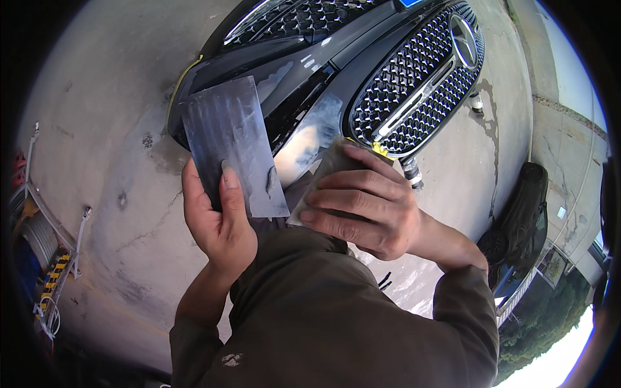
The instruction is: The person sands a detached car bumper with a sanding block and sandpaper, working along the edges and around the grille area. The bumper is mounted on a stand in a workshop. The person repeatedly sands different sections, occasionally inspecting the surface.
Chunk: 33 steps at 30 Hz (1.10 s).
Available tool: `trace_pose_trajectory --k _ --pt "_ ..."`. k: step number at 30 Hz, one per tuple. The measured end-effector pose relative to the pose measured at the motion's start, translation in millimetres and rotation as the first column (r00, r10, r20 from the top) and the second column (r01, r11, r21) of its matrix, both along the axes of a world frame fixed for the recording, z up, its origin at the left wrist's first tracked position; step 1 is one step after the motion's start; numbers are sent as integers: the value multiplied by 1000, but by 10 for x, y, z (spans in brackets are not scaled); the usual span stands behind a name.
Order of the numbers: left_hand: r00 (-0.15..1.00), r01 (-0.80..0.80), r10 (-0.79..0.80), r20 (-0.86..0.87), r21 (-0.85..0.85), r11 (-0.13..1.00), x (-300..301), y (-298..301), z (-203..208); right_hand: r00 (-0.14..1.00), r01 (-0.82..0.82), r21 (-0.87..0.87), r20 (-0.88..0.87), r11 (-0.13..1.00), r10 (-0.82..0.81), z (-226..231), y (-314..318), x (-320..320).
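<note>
My left hand (220,216) grips a flat, grey, rectangular plate (226,132), thumb on its face and fingers behind. Pale smears streak the plate, and a small dark-grey dab of paste (271,180) clings near its lower right edge. In my right hand (365,207) is a thin, greyish spreader blade (333,161), its fingers laid across it. The blade's lower edge is close beside the plate; I cannot tell if they touch. Just beyond both hands is a black car bumper (259,84) with a dull, sanded patch (303,145) of pale and bluish grey.
The bumper's studded grille (414,84) sits beyond my right hand, with yellow tape (381,150) at its lower corner. Cylindrical supports (411,173) stand beneath it. A dark car (521,223) is at the right. Striped equipment (55,278) lies at the far left on the concrete floor (123,174).
</note>
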State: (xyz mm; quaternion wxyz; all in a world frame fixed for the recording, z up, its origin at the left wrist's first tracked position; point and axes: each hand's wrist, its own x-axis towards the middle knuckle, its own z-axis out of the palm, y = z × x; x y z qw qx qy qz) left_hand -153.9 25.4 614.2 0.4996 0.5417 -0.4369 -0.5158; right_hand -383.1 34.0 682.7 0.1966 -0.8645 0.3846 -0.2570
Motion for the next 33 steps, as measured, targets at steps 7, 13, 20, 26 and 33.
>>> trace_pose_trajectory --k 7,13,20,26,33 --pt "948 -11 59 -314 153 988 -463 2 -106 999 24 -11 29 1000 -24 -436 -4 -549" --pt "999 43 -43 1 22 999 -559 -44 -471 994 65 39 -93 997 -61 -489 -126 -692" --pt "984 122 -122 132 7 992 -545 -105 -599 993 43 98 -116 994 -31 -710 -187 -444" --pt "999 -45 43 18 84 995 -147 -144 -1103 950 145 53 -287 988 -124 -948 -335 -909" --pt "1000 6 2 -28 269 963 -251 417 -1543 822 12 -205 -555 979 -126 -1579 -771 -1358"
